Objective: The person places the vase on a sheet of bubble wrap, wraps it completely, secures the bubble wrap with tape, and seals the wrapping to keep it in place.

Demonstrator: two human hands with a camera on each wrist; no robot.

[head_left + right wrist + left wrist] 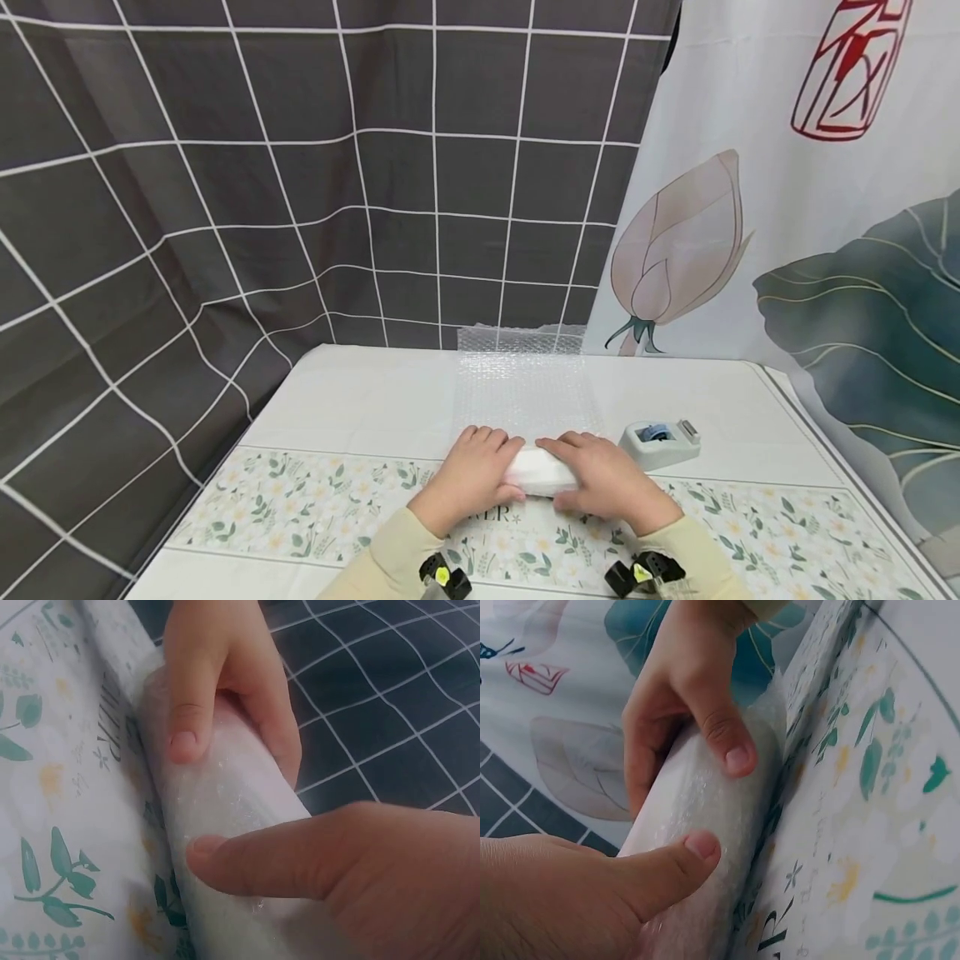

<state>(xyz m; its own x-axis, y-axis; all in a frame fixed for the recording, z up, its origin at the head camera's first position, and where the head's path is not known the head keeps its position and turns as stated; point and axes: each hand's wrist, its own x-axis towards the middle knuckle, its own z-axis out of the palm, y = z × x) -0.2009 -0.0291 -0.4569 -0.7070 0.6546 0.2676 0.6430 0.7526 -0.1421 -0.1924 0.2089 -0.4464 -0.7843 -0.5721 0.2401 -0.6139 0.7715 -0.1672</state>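
A white, block-like object (pixel 542 472) wrapped in bubble wrap lies near the middle of the table. My left hand (pixel 472 475) grips its left end, thumb on the near side and fingers over the far side. At the right end, my right hand (pixel 606 479) holds it the same way. A flat sheet of bubble wrap (pixel 525 387) stretches from behind the object to the table's back edge. Close up in the left wrist view, clear film covers the roll-like bundle (pixel 705 795), and both thumbs press on it. What is inside cannot be made out.
A pale tape dispenser (pixel 660 443) with a blue roll stands right of the right hand. The table (pixel 360 392) bears a floral printed band (pixel 315 500). Behind hang a dark grid curtain (pixel 480 167) and a white curtain with a flower print (pixel 675 250).
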